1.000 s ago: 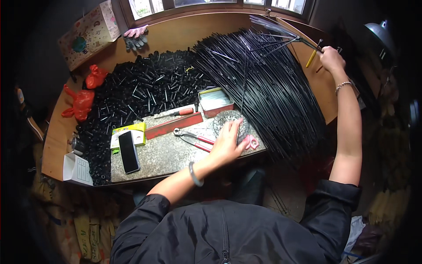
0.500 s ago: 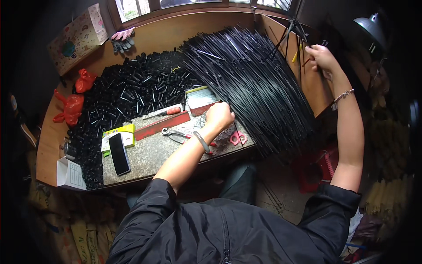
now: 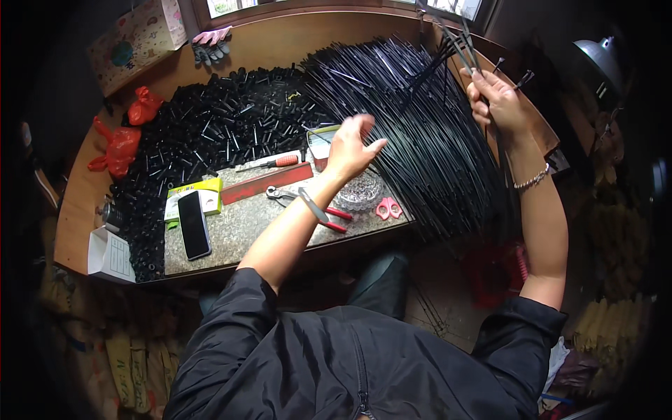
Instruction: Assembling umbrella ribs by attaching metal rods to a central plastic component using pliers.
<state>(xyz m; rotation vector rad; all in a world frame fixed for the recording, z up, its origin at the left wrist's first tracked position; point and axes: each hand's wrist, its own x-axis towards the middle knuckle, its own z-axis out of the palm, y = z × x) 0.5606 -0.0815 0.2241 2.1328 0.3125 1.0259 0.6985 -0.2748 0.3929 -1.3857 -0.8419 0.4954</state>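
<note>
My right hand [image 3: 498,103] is closed around a few thin black rods [image 3: 462,52], raised over the right edge of the bench with their ends spreading above the fingers. Below and left of it lies a large heap of long black rods [image 3: 413,133]. My left hand [image 3: 353,148] hovers at that heap's left edge, thumb apart from slightly blurred fingers, with nothing visible in it. Partly hidden behind the left hand is an open tin [image 3: 320,142] with thin pale pieces inside. A clear glass dish [image 3: 359,192] and pink-handled scissors [image 3: 388,208] lie below it.
A pile of short black tubular parts [image 3: 231,126] covers the left of the bench. On the grey board [image 3: 241,234] lie a phone [image 3: 194,225], a red bar [image 3: 269,183], a screwdriver [image 3: 285,161] and red-handled pincers [image 3: 336,225]. A lamp [image 3: 598,59] stands right.
My right hand has moved left, lifting the rods over the bench edge. My left hand has risen from over the glass dish and its fingers have spread. The view has shifted slightly.
</note>
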